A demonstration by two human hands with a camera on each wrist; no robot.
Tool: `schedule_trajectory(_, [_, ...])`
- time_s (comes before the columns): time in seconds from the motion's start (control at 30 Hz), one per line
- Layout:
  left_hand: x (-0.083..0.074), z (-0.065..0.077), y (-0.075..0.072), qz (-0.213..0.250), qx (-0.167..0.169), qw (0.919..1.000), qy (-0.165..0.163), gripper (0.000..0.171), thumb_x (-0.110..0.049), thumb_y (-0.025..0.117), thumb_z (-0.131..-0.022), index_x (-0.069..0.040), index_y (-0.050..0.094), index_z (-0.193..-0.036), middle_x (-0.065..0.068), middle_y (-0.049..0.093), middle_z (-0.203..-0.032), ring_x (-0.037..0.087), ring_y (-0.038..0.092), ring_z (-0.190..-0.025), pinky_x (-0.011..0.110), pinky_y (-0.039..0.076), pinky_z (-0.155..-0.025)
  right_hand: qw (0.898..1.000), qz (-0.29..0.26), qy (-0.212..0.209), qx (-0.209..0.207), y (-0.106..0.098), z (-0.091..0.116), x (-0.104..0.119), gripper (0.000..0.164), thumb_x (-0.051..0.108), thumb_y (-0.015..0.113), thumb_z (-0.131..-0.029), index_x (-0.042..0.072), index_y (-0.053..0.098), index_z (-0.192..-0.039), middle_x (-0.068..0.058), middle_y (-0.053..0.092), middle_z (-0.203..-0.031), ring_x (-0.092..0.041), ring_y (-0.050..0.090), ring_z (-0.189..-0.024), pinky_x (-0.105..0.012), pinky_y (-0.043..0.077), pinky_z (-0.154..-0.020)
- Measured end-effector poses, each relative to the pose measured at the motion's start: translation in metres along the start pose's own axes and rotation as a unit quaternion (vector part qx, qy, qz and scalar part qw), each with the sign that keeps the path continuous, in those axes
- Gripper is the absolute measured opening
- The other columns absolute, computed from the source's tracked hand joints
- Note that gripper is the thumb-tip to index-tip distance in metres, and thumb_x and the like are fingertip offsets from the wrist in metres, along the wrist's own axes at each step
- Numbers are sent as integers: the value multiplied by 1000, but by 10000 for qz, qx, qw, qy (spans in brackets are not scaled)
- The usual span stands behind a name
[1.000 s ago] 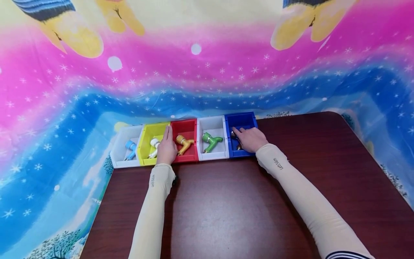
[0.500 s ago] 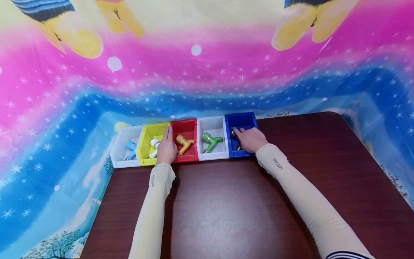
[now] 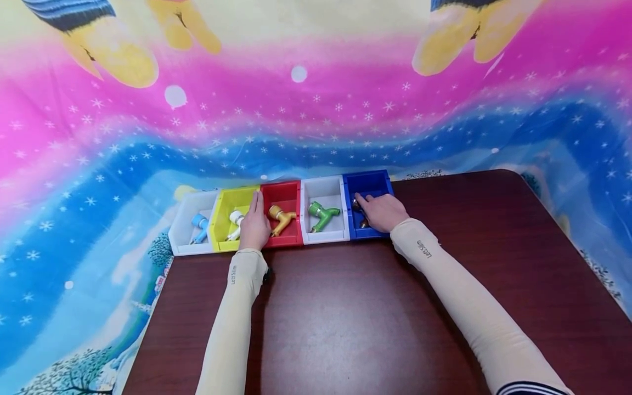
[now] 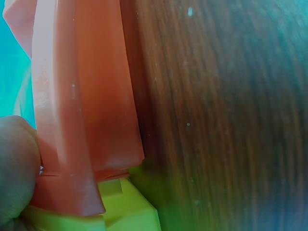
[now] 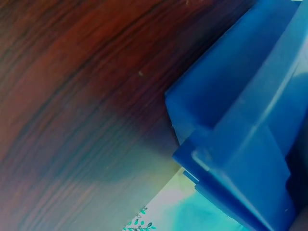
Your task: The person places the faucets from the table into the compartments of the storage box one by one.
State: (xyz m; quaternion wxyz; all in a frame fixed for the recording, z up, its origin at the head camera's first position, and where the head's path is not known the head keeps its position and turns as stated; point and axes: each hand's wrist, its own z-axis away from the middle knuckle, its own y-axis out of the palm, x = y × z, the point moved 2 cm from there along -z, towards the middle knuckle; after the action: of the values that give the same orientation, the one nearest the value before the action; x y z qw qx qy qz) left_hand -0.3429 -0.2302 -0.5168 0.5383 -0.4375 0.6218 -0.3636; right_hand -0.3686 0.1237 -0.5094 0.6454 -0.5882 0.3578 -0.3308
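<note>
In the head view, my left hand lies with straight fingers along the wall between the yellow bin and the red bin. A white tap is left of it, partly covered, and a yellow-orange tap right of it. My right hand reaches into the blue bin, its index finger at a dark bronze tap. The palm hides that tap's middle and my other fingertips. The left wrist view shows my thumb against the red rim.
A pale bin holding a blue tap forms the row's left end. Another pale bin, with a green tap, stands between red and blue. The row sits at the back of the brown table, before a patterned cloth.
</note>
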Motion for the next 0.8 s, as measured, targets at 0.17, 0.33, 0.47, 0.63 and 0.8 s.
schedule_trajectory(0.17, [0,0,0,8,26,10000,-2,76,-5,55,-101,-7,16,-167,11,17,-174,43,62,-121,54,50,-110,9998,-32,-126,-158,0,1,0,57,27,51,-107,6,40,-159,-18,70,-129,-23,60,-60,-43,58,-64])
schedule_trajectory(0.33, [0,0,0,17,103,9999,-67,77,-7,55,-102,-9,14,-167,10,15,-175,43,56,-133,55,46,-114,9993,-65,-220,-281,-1,4,1,58,29,53,-107,6,41,-159,-17,72,-125,-21,57,-55,-42,57,-61])
schedule_trajectory(0.47, [0,1,0,-28,145,9999,-78,77,-7,54,-102,-9,13,-167,11,14,-175,43,55,-134,56,45,-115,9993,-75,-207,-289,-1,5,2,58,30,53,-107,7,41,-159,-17,72,-125,-24,62,-61,-44,58,-66])
schedule_trajectory(0.63, [1,1,0,-26,123,9999,-50,78,-7,54,-102,-9,13,-167,11,15,-175,43,54,-135,56,46,-114,9993,-76,-174,-309,-2,7,3,58,30,53,-107,6,41,-159,-18,72,-124,-29,69,-78,-45,60,-72])
schedule_trajectory(0.8, [2,2,0,0,59,10000,9,78,-6,56,-100,-9,15,-167,11,16,-174,42,53,-137,54,47,-112,9995,-86,-99,-300,-3,10,5,58,29,51,-107,6,40,-159,-19,70,-128,-33,72,-100,-47,60,-79])
